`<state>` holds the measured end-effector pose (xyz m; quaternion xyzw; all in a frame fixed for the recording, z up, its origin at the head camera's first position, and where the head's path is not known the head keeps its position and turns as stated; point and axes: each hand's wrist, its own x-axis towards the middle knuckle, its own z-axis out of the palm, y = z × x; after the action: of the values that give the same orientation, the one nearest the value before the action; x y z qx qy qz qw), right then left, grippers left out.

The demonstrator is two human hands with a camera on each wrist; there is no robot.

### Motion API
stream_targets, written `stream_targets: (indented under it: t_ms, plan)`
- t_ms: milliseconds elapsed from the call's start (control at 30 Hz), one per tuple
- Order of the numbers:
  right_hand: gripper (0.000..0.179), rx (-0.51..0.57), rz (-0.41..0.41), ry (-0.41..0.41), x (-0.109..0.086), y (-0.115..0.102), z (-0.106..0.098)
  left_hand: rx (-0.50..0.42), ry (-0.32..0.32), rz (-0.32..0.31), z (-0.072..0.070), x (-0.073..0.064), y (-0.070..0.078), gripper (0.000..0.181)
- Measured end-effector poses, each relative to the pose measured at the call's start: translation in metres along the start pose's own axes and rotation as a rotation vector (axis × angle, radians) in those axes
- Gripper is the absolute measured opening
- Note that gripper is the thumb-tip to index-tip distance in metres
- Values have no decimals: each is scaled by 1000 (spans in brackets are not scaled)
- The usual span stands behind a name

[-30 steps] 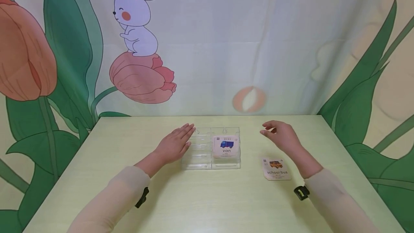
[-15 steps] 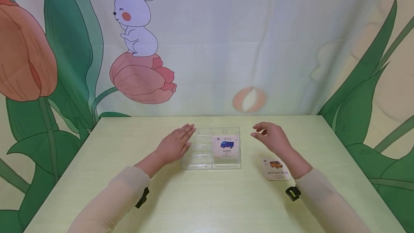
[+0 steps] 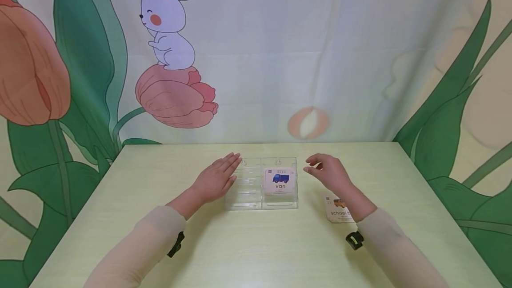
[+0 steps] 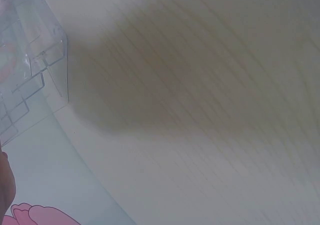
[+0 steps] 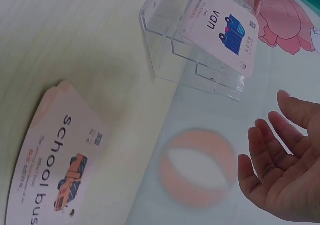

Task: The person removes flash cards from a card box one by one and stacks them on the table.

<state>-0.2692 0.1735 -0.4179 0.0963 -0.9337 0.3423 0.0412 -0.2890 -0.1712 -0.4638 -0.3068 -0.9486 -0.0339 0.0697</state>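
Observation:
A clear plastic card rack [image 3: 244,190] with two columns stands at the middle of the table. In its right column leans a picture card reading "van" [image 3: 280,181]. My left hand [image 3: 214,179] lies along the rack's left side, fingers straight and together. To the right of the rack my right hand [image 3: 330,172] hovers with loosely bent fingers and nothing between them. Below that hand lies a stack of cards [image 3: 338,211] topped by "school bus", partly covered by the forearm. The right wrist view shows the right palm [image 5: 290,180] bare, apart from the rack.
The pale table [image 3: 256,252] reaches back to a printed curtain [image 3: 256,57] with a rabbit and tulips. Each wrist carries a small black camera mount, such as the right one [image 3: 354,240].
My right hand has moved left toward the rack, and its forearm now covers more of the school bus card. The left hand and the rack have stayed where they were.

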Motion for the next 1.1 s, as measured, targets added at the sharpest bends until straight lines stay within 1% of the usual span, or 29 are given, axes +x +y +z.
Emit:
stream_targets:
  t_ms: [200, 367, 533, 867, 1100]
  plan:
    - [30, 3, 20, -12, 2, -2, 8, -3, 2, 3, 1, -1, -1, 60]
    - [29, 3, 25, -8, 3, -4, 15, 0, 8, 7, 1, -3, -1, 60]
    - [29, 13, 47, -10, 5, -4, 21, -6, 12, 9, 1, -4, -1, 60]
    - [27, 36, 79, -23, 8, -3, 34, -6, 9, 4, 2, -3, -1, 61]
    - [26, 62, 104, -11, 12, -2, 45, -9, -1, -4, 1, -4, 0, 61]
